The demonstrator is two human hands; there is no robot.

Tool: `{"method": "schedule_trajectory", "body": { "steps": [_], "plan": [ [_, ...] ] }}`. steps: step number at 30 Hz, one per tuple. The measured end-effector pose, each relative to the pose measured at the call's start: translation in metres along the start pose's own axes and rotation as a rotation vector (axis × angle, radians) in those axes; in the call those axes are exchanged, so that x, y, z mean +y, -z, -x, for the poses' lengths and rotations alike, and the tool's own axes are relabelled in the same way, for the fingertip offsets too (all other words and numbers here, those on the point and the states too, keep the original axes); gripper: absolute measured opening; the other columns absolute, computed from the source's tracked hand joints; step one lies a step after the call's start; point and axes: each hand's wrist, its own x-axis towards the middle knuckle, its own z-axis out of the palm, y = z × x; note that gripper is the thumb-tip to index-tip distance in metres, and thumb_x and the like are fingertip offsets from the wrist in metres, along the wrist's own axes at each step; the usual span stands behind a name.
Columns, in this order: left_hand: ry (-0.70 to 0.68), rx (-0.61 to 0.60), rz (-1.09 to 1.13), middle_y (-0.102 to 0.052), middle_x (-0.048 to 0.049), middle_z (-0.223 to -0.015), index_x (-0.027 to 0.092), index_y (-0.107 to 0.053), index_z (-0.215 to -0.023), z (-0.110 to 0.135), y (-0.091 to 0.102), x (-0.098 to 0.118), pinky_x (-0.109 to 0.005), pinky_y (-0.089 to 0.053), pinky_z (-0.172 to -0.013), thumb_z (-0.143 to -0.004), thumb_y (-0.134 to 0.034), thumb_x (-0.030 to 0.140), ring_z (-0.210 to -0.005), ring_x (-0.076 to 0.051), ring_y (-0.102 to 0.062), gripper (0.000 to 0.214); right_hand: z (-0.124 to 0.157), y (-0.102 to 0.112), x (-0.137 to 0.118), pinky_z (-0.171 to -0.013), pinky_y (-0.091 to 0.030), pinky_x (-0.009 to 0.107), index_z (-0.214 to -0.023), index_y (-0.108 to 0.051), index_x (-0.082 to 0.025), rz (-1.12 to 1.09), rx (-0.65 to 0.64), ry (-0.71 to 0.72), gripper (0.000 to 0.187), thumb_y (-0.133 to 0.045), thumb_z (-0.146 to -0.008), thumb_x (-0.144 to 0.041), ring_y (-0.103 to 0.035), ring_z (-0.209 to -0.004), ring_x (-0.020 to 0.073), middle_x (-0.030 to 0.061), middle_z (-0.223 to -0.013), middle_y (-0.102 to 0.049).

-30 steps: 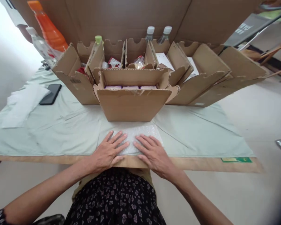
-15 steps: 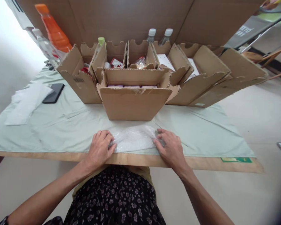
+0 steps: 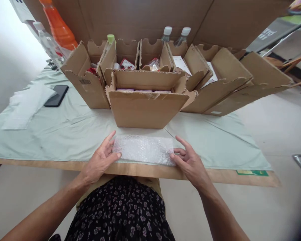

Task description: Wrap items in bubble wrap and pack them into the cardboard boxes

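A folded piece of bubble wrap [image 3: 144, 149] lies across the near edge of the table, on the pale green cloth [image 3: 65, 134]. My left hand [image 3: 99, 160] grips its left end, thumb on top and fingers stretched along the far side. At the right end, my right hand [image 3: 190, 161] pinches the wrap between thumb and fingers. Just behind the wrap stands an open cardboard box [image 3: 146, 107] with pale flat packs inside.
Several more open cardboard boxes [image 3: 85, 83] with packets and papers stand in a row behind. Bottles, one of them orange [image 3: 59, 28], stand at the back left. A black phone [image 3: 56, 95] and white sheets [image 3: 25, 105] lie at the left. A green label [image 3: 252, 172] sits on the table edge.
My hands lay flat on the spread bubble wrap, then slid apart to its two ends. The wrap is now a narrower, thicker strip held at both ends.
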Motion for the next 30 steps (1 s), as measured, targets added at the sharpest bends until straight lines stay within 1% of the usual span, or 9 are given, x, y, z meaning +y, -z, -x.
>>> {"method": "schedule_trajectory", "body": {
  "steps": [4, 8, 14, 18, 22, 24, 26, 28, 30],
  "plan": [
    [0.055, 0.018, 0.084, -0.06, -0.0188, -0.151, 0.024, -0.049, -0.155, 0.008, 0.005, 0.0, -0.047, -0.06, -0.101, -0.1, -0.057, 0.043, -0.136, -0.032, -0.062, 0.059, -0.004, 0.0, -0.001, -0.063, -0.056, 0.029, -0.121, -0.076, -0.021, 0.165, -0.089, 0.049, 0.037, -0.064, -0.091, -0.039, -0.064, -0.066, 0.0153, 0.0017, -0.081, -0.071],
    [0.064, -0.058, 0.029, -0.078, -0.01, -0.104, 0.019, -0.066, -0.137, -0.006, 0.007, 0.002, -0.038, -0.065, -0.079, -0.1, -0.054, 0.037, -0.089, -0.022, -0.076, 0.043, -0.007, 0.001, -0.002, -0.077, -0.061, 0.036, -0.099, -0.081, -0.023, 0.257, -0.121, 0.144, 0.027, -0.057, -0.091, -0.034, -0.073, -0.082, 0.0214, 0.0058, -0.095, -0.08],
    [-0.643, 0.105, -0.675, -0.077, -0.0124, -0.101, 0.014, -0.075, -0.107, -0.023, -0.013, -0.002, -0.04, -0.065, -0.079, -0.096, -0.044, 0.007, -0.088, -0.023, -0.074, 0.033, -0.013, 0.002, 0.0, -0.072, -0.064, 0.036, -0.1, -0.08, -0.025, 0.347, -0.133, 0.195, 0.027, -0.056, -0.09, -0.031, -0.076, -0.077, 0.0227, 0.0041, -0.091, -0.081],
    [-0.858, 0.232, -0.687, -0.074, -0.008, -0.096, 0.016, -0.071, -0.109, -0.006, -0.007, 0.021, -0.03, -0.064, -0.074, -0.098, -0.045, 0.002, -0.084, -0.018, -0.073, 0.032, 0.0, 0.008, -0.028, -0.067, -0.064, 0.032, -0.098, -0.078, -0.027, 0.403, -0.114, 0.404, 0.025, -0.054, -0.093, -0.022, -0.077, -0.078, 0.021, 0.0021, -0.09, -0.08],
    [-0.969, 0.589, -0.649, -0.072, -0.0043, -0.116, 0.027, -0.066, -0.135, 0.0, 0.03, 0.075, -0.029, -0.061, -0.091, -0.094, -0.064, 0.005, -0.102, -0.018, -0.072, 0.046, 0.009, 0.025, -0.099, -0.074, -0.063, 0.034, -0.113, -0.077, -0.035, 0.448, 0.292, 0.778, 0.029, -0.066, -0.094, -0.016, -0.076, -0.084, 0.02, 0.0013, -0.1, -0.08],
    [-1.07, 0.807, -0.683, -0.069, -0.0039, -0.129, 0.032, -0.059, -0.146, -0.017, 0.051, 0.105, -0.036, -0.058, -0.101, -0.091, -0.07, 0.009, -0.113, -0.023, -0.069, 0.06, -0.008, 0.034, -0.136, -0.072, -0.06, 0.036, -0.115, -0.078, -0.036, 0.46, 0.627, 0.976, 0.036, -0.074, -0.088, -0.012, -0.073, -0.078, 0.0194, 0.0012, -0.097, -0.079],
    [-1.19, 0.921, -0.677, -0.067, -0.0065, -0.133, 0.028, -0.058, -0.148, -0.047, 0.068, 0.129, -0.042, -0.052, -0.109, -0.094, -0.067, 0.015, -0.121, -0.027, -0.066, 0.057, -0.039, 0.042, -0.163, -0.074, -0.058, 0.035, -0.11, -0.08, -0.03, 0.459, 0.776, 1.121, 0.027, -0.073, -0.089, -0.014, -0.071, -0.079, 0.0186, 0.0028, -0.093, -0.079],
    [-1.122, 0.837, -0.7, -0.07, -0.0108, -0.126, 0.018, -0.067, -0.135, -0.08, 0.079, 0.145, -0.045, -0.051, -0.108, -0.098, -0.061, 0.025, -0.119, -0.028, -0.066, 0.038, -0.078, 0.048, -0.179, -0.078, -0.056, 0.033, -0.106, -0.08, -0.022, 0.466, 0.634, 1.003, 0.019, -0.066, -0.093, -0.019, -0.07, -0.084, 0.0173, 0.0058, -0.097, -0.079],
    [-0.924, 0.627, -0.811, -0.074, -0.01, -0.103, 0.015, -0.076, -0.107, -0.106, 0.087, 0.154, -0.041, -0.054, -0.095, -0.1, -0.052, 0.032, -0.103, -0.025, -0.068, 0.03, -0.115, 0.053, -0.185, -0.074, -0.053, 0.029, -0.098, -0.081, -0.017, 0.511, 0.31, 0.745, 0.02, -0.063, -0.091, -0.018, -0.069, -0.08, 0.0159, 0.0055, -0.094, -0.08]
  ]
}}
